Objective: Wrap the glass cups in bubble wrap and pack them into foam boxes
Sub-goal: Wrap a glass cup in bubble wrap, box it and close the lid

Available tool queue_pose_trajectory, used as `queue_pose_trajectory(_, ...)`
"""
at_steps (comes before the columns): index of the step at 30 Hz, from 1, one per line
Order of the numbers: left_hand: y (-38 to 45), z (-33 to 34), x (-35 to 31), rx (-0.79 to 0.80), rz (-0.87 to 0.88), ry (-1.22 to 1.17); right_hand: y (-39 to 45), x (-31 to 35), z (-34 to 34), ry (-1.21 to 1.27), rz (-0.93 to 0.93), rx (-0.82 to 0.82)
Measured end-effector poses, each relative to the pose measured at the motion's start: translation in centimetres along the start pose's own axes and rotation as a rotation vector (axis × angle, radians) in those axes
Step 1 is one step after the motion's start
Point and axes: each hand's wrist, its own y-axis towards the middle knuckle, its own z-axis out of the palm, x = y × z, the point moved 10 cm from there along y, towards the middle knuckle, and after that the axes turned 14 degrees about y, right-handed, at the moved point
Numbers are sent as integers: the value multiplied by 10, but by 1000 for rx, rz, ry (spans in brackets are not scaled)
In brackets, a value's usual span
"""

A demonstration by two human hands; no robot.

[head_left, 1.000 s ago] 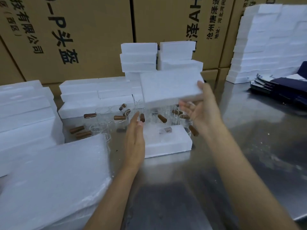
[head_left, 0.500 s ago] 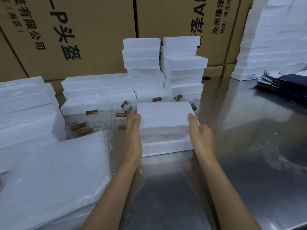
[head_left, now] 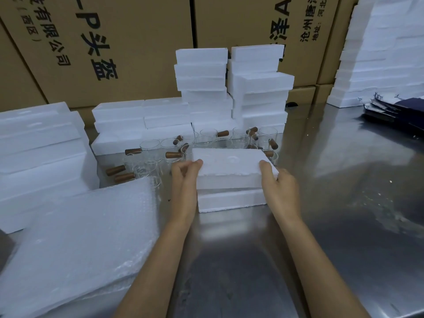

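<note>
Between both hands [head_left: 185, 177]: white foam lid [head_left: 229, 162], two shallow round dents.

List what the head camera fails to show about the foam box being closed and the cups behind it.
- Inside of the foam box: hidden by the foam lid held by the left hand and right hand; whether a cup is inside cannot be told.
- Glass cups: nearest ones partly hidden by the lid; the count is unclear.
- Bubble wrap: cut off by the left edge.

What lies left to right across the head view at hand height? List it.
Stacked foam boxes → bubble wrap → left hand → foam lid → right hand → bare steel table.
</note>
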Motion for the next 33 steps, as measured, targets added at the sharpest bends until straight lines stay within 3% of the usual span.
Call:
queue_pose_trajectory(6,2,6,15,57,-96,22,2,-12,1,84,47,1)
queue_pose_trajectory(17,1,6,9,68,-58,105,6,-27,10,347,116,58)
queue_pose_trajectory(27,-16,6,14,29,-174,136,-1,-35,6,319,132,-52)
queue_pose_trajectory(33,-24,3,-3,5,-51,161,-2,-34,4,421,157,-53)
